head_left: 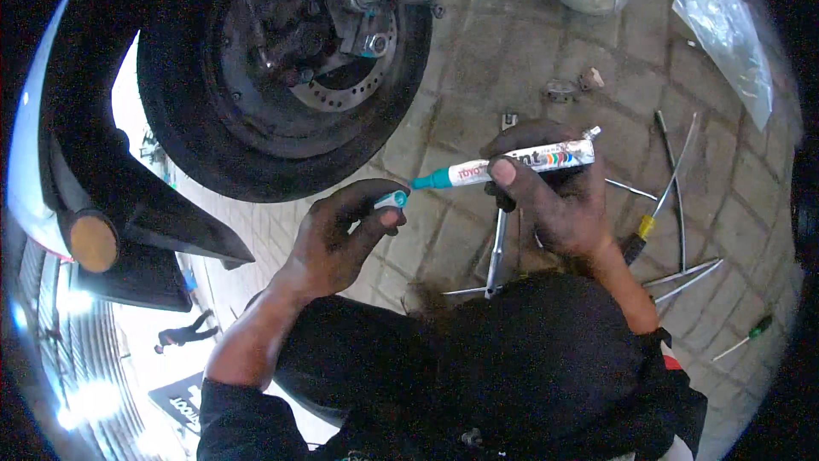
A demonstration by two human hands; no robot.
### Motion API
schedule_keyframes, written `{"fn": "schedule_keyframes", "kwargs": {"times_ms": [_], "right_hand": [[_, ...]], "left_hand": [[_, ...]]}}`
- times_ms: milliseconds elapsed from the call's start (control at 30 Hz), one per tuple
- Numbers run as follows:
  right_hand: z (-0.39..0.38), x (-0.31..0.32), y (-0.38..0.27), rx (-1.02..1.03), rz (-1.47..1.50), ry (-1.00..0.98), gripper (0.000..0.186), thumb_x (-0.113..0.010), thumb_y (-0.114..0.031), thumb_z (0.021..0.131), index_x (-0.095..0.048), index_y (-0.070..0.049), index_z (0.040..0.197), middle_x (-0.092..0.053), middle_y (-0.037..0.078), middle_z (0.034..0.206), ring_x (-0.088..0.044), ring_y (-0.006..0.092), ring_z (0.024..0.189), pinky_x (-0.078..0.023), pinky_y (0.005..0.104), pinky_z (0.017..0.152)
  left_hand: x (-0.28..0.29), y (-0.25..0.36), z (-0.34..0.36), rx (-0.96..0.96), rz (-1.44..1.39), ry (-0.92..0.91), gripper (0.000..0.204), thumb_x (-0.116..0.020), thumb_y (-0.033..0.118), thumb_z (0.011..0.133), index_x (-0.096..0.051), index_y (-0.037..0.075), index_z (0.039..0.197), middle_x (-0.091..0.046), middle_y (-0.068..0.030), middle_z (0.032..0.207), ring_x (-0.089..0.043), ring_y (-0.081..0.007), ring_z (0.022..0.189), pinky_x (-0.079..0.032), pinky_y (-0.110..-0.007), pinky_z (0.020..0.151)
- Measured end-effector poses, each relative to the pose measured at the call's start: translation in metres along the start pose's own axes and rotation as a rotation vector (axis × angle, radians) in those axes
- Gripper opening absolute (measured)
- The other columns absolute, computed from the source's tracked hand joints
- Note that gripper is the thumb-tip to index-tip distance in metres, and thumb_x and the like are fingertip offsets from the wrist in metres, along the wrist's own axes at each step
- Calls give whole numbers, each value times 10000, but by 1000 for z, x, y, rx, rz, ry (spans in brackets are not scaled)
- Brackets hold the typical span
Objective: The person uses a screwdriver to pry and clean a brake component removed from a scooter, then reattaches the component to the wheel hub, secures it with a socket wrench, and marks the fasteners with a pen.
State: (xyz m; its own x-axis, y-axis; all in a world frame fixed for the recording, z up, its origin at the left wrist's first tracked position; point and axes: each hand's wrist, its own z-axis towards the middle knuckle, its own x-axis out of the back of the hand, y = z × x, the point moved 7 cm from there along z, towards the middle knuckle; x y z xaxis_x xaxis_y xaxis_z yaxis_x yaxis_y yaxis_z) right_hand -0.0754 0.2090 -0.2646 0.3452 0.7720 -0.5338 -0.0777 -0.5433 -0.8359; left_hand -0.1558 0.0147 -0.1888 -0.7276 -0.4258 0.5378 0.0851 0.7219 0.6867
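My right hand (563, 192) is closed around a paint marker (472, 173) with a white barrel and a teal front end. The marker lies nearly level, its nose pointing left. Between the thumb and fingers of my left hand (341, 235) is a small teal marker cap (392, 199). The marker's nose is close to my left fingertips; whether it touches them I cannot tell. Beyond my hands stands a wheel (281, 173) with a black tyre and a drilled brake disc (333, 100). A large axle nut (374, 43) beside the disc has teal on it.
A long-handled metal wrench (496, 252) lies on the paving below my right hand. Several tools lie right of it, among them a yellow-and-black screwdriver (645, 227) and a green-handled screwdriver (759, 327). Clear plastic wrapping (725, 30) is at the far right. A dark body panel (162, 214) juts in at left.
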Motion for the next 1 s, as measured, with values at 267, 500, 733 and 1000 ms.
{"fn": "schedule_keyframes", "kwargs": {"times_ms": [267, 500, 733, 1000], "right_hand": [[-17, -14, 0, -91, -181, -156, 174, -745, -106, 823, -662, -2, 936, -675, 59, 814, -632, 140, 737, -516, 281, 631], [-17, -12, -42, 170, -99, -166, 185, -747, -166, 839, -702, 4, 894, -702, 77, 784, -664, 149, 702, -536, 282, 637], [-27, 4, -10, -59, -343, -228, 306, -760, -144, 820, -645, 20, 1052, -700, 95, 928, -664, 175, 810, -552, 320, 740], [-95, 128, 109, -378, -1266, -93, 431, -675, -248, 830, -561, -13, 1173, -620, 243, 1083, -625, 394, 966, -505, 433, 853]], "left_hand": [[-7, 17, -10, -231, 180, 31, 270, -679, 156, 888, -631, -4, 1100, -664, -109, 915, -610, -138, 786, -485, -283, 697], [3, 87, -17, -693, 372, 145, 240, -706, 86, 845, -657, -2, 1062, -670, -120, 810, -629, -153, 657, -489, -297, 573], [-54, 54, 21, -535, 348, -251, 460, -637, 301, 915, -546, 2, 1253, -677, -144, 924, -651, -176, 776, -515, -337, 684], [-152, -167, 101, 141, 308, -277, 442, -617, 327, 876, -553, 24, 1191, -595, -267, 1150, -585, -381, 1093, -462, -449, 931]]}}
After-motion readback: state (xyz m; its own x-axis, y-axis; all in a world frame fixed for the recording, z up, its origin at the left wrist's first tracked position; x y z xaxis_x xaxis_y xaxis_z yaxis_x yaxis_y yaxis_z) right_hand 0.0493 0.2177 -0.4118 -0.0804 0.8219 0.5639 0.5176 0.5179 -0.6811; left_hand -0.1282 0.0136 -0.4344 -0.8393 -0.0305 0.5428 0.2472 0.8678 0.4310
